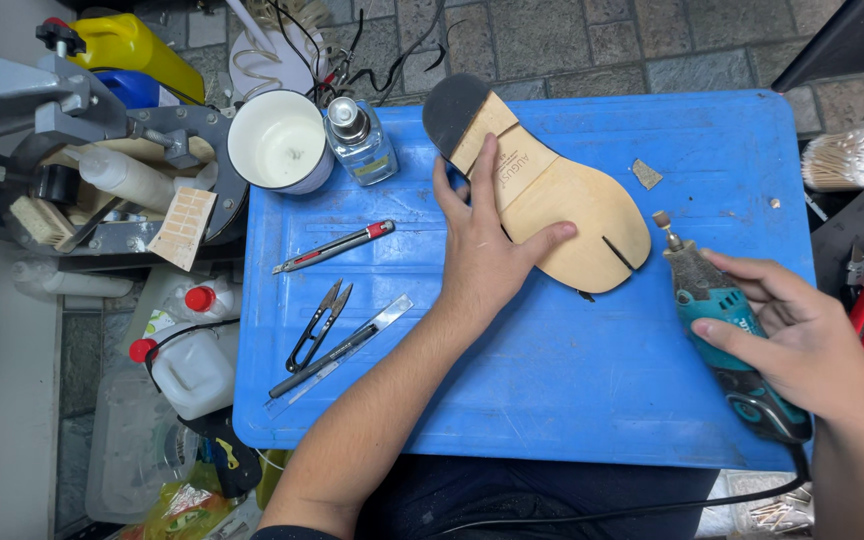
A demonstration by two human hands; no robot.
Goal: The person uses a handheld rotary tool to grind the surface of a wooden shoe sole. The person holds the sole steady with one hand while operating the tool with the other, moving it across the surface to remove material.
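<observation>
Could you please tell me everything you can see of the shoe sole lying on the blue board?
The shoe sole lies flat, bottom up, on the blue board, toe towards the lower right. It looks like tan leather with a black rubbery heel piece at the upper left, some stamped lettering near the waist, and a narrow slit cut into the toe edge. The left hand presses on its middle, thumb on the tan surface. The rotary tool in the right hand sits just clear of the toe.

The left hand (487,250) is lying flat, fingers spread, forearm stretching forward; the right hand (802,335) is curling in a grip.
</observation>
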